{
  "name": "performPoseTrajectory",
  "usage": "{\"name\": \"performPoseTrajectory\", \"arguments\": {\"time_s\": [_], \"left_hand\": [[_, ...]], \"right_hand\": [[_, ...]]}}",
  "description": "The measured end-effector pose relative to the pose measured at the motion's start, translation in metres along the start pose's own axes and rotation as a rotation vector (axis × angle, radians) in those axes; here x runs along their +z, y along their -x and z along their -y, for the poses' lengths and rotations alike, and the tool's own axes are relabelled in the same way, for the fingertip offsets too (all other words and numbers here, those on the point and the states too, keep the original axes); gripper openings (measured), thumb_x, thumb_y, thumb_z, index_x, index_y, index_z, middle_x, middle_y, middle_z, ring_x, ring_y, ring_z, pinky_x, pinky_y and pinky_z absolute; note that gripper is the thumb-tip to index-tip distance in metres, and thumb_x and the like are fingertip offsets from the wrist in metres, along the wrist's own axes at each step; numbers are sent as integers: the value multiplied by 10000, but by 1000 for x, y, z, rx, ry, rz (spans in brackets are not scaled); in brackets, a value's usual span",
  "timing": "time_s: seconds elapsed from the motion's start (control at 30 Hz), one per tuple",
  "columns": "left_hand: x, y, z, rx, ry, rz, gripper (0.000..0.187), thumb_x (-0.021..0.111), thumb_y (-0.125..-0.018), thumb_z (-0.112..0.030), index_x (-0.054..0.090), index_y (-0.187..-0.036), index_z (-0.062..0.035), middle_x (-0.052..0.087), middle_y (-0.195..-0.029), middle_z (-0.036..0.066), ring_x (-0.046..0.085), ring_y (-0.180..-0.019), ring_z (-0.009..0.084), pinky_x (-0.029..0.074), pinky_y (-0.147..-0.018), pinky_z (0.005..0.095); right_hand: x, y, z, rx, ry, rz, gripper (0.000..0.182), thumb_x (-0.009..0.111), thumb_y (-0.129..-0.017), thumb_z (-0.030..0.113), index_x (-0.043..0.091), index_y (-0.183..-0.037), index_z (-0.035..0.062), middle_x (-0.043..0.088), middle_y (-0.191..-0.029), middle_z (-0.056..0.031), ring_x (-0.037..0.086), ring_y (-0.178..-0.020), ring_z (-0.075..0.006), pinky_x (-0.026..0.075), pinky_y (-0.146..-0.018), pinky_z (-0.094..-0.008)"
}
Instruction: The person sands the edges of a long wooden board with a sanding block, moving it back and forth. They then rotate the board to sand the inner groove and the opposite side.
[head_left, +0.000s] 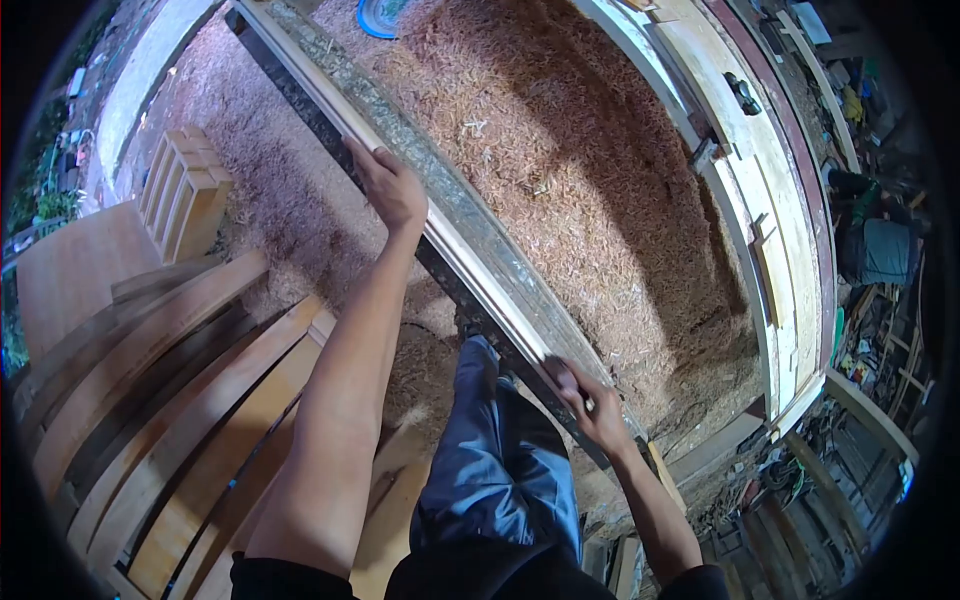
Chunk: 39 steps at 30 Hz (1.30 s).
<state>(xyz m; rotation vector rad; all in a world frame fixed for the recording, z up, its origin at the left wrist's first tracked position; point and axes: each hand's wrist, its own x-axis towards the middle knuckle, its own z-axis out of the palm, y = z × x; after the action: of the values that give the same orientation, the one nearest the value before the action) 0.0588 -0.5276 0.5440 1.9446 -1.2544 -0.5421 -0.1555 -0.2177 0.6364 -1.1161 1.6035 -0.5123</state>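
Observation:
A long, narrow, pale wooden strip [470, 262] runs diagonally from the upper left to the lower centre, lying along a weathered, stained beam [510, 265]. My left hand [388, 185] is closed round the strip at its upper part, fingers over the far edge. Nearer my body, my right hand [588, 405] grips the strip close to its lower end, with its thumb and fingers bent around it. Both forearms reach down from the bottom of the view. My legs in blue trousers [495, 460] show below the beam.
Wood shavings [560, 170] cover the ground beyond the beam. Curved planks [150, 400] are stacked at the left, near a slatted wooden block [185, 195]. A long bench with boards [765, 220] stands at the right. A blue round container [378, 18] is at the top.

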Motion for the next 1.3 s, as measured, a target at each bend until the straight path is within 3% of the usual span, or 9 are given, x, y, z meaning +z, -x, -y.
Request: {"name": "performPoseTrajectory", "arguments": {"time_s": [0.1,0.33,0.43,0.63,0.73,0.87,1.07,1.17,1.3], "left_hand": [[5,-2,8,47,-16,-22,545,298,-1020,-196,170,-1466,89,267,-1482,317,347,-1349,421,308,-1131,428],[5,-1,3,35,-5,-23,538,293,-1018,-181,164,-1471,80,278,-1475,324,349,-1345,427,314,-1121,439],[3,-1,1,42,0,-25,540,309,-1013,-173,166,-1474,71,277,-1474,328,347,-1343,435,314,-1121,438],[4,0,2,33,-4,-33,536,308,-1015,-179,175,-1477,60,294,-1467,324,348,-1342,430,321,-1113,437],[3,0,4,38,8,-32,536,306,-1019,-189,177,-1477,56,292,-1465,325,357,-1334,433,321,-1114,445],[3,-1,2,19,30,-14,541,305,-1020,-194,165,-1480,54,276,-1474,320,351,-1338,434,315,-1121,447],[3,0,0,23,11,-8,541,297,-1020,-190,157,-1481,54,271,-1480,316,336,-1351,431,308,-1128,443],[6,-3,7,50,-8,-29,537,296,-1018,-188,167,-1481,52,284,-1476,314,347,-1344,431,311,-1126,442],[-1,1,-7,-32,29,2,534,304,-1016,-174,170,-1478,58,293,-1470,315,349,-1346,425,309,-1124,444]], "right_hand": [[2,2,7,81,18,-7,439,593,-926,209,525,-1310,7,631,-1179,-234,620,-1085,-394,500,-910,-416],[49,-148,78,-366,-60,-175,351,562,-945,229,562,-1239,37,626,-1048,-280,606,-937,-466,496,-782,-464],[42,-147,81,-235,-55,-52,383,576,-939,232,555,-1256,18,629,-1087,-269,610,-982,-458,505,-824,-450],[-5,4,-9,-38,16,8,443,593,-935,248,539,-1303,7,635,-1117,-271,637,-1045,-395,508,-880,-423],[-13,25,-10,154,-38,67,444,596,-933,251,543,-1301,9,636,-1121,-270,630,-1074,-383,499,-897,-415],[1,-30,20,8,13,35,447,593,-935,248,538,-1303,1,646,-1099,-268,643,-1046,-386,507,-872,-405],[43,-175,86,-289,-35,-14,359,555,-954,282,578,-1241,68,634,-962,-282,625,-879,-451,489,-723,-456],[31,-162,92,-275,-103,62,366,565,-949,284,579,-1246,71,633,-948,-282,627,-859,-451,485,-721,-459],[5,-76,40,-57,29,122,445,582,-943,269,538,-1298,5,633,-1001,-296,652,-902,-422,498,-762,-433]]}}
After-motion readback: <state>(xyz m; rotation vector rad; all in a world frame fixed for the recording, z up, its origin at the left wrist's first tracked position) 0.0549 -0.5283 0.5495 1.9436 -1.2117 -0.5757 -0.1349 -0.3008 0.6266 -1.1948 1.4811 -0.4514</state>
